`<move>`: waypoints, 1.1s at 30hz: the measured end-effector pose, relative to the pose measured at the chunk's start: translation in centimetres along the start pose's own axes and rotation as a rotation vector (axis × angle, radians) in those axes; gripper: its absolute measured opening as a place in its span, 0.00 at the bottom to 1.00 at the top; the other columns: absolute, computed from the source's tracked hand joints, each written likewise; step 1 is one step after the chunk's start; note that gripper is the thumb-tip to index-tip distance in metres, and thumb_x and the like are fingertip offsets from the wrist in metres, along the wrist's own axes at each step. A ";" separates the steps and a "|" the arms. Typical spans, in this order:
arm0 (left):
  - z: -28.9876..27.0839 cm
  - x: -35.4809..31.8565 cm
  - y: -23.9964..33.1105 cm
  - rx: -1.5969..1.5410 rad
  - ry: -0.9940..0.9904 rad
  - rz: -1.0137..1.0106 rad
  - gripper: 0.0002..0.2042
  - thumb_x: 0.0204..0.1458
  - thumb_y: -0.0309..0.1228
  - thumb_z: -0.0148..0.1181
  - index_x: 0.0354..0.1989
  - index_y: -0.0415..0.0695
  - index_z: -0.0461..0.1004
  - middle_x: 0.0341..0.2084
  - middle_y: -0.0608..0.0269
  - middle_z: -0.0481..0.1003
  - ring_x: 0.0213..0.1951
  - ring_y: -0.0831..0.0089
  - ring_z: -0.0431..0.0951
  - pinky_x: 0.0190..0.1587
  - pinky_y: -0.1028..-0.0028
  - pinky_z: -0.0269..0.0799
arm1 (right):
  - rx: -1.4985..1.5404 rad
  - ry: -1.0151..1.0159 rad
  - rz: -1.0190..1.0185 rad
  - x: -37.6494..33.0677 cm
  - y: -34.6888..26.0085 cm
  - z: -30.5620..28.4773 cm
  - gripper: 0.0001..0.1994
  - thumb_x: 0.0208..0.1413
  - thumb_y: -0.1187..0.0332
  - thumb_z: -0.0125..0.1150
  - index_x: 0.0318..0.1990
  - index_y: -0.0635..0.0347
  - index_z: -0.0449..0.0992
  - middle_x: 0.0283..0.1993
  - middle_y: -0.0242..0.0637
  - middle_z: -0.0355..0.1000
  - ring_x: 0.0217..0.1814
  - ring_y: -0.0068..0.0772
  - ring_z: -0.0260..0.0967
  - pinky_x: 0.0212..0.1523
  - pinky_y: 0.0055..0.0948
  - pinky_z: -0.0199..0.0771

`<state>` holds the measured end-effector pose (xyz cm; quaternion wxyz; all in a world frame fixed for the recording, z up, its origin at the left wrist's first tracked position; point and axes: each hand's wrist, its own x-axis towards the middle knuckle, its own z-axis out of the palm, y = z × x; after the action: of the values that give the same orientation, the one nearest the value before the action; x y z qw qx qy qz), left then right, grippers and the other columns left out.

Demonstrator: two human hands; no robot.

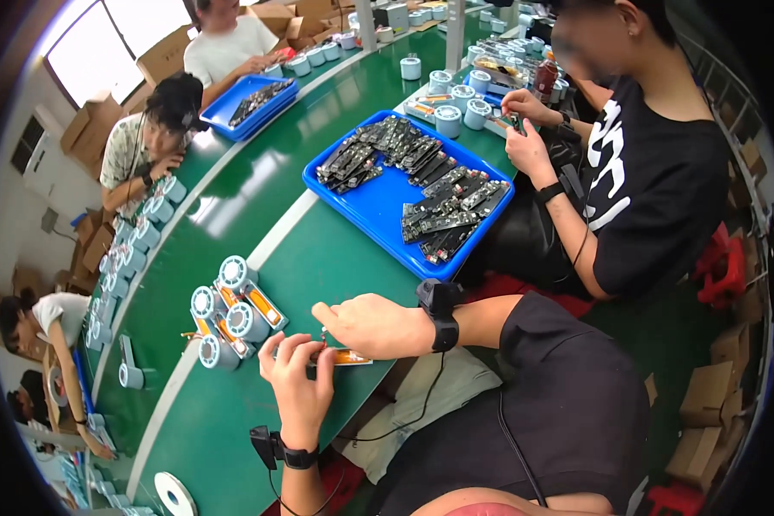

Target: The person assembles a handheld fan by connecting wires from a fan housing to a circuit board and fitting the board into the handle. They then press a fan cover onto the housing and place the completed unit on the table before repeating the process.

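Above the near green table edge, my left hand (298, 378) has its thumb and fingers drawn together in a pinch. My right hand (377, 326) meets it from the right, its fingers bent over the same spot. Beneath them lies a pale blue handle piece with an orange strip (353, 357); its other end is hidden by my fingers. Something small and reddish shows between the fingertips, too small to name. Just left of my hands, several pale blue handheld-fan housings (245, 320) sit in a cluster, with round slotted heads and orange strips in their handles.
A blue tray (365, 225) of dark circuit boards stands beyond my hands. A white tape roll (175, 494) lies at the lower left. At the right a co-worker (654, 172) handles a small part. Farther off are another blue tray (224, 116) and more fan housings (447, 120).
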<state>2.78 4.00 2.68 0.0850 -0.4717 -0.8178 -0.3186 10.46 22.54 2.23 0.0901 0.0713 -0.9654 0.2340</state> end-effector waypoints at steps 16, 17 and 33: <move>-0.9 -0.2 0.5 0.196 -0.141 0.029 0.04 0.50 0.19 0.64 0.34 0.38 0.79 0.41 0.57 0.79 0.57 0.47 0.71 0.58 0.54 0.69 | 0.314 0.255 -0.157 -2.3 0.6 4.8 0.25 0.51 0.79 0.63 0.59 0.68 0.71 0.44 0.45 0.76 0.48 0.48 0.71 0.55 0.39 0.71; -1.0 0.0 0.8 0.199 -0.140 0.032 0.04 0.50 0.19 0.64 0.34 0.38 0.79 0.41 0.57 0.79 0.57 0.47 0.71 0.58 0.54 0.69 | 0.314 0.259 -0.158 -2.3 0.6 4.7 0.25 0.51 0.79 0.63 0.59 0.68 0.71 0.44 0.45 0.76 0.48 0.48 0.71 0.55 0.39 0.71; -2.3 0.0 0.6 0.311 -0.248 0.130 0.08 0.48 0.21 0.59 0.37 0.35 0.80 0.51 0.50 0.73 0.59 0.46 0.70 0.59 0.51 0.70 | 0.352 0.271 -0.190 -0.9 1.1 4.6 0.14 0.55 0.73 0.66 0.48 0.68 0.76 0.49 0.51 0.76 0.49 0.50 0.72 0.52 0.42 0.73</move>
<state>2.93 2.83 4.77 0.0757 -0.5404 -0.8291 -0.1217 10.53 21.40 -2.50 0.2268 0.1444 -0.8777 0.3967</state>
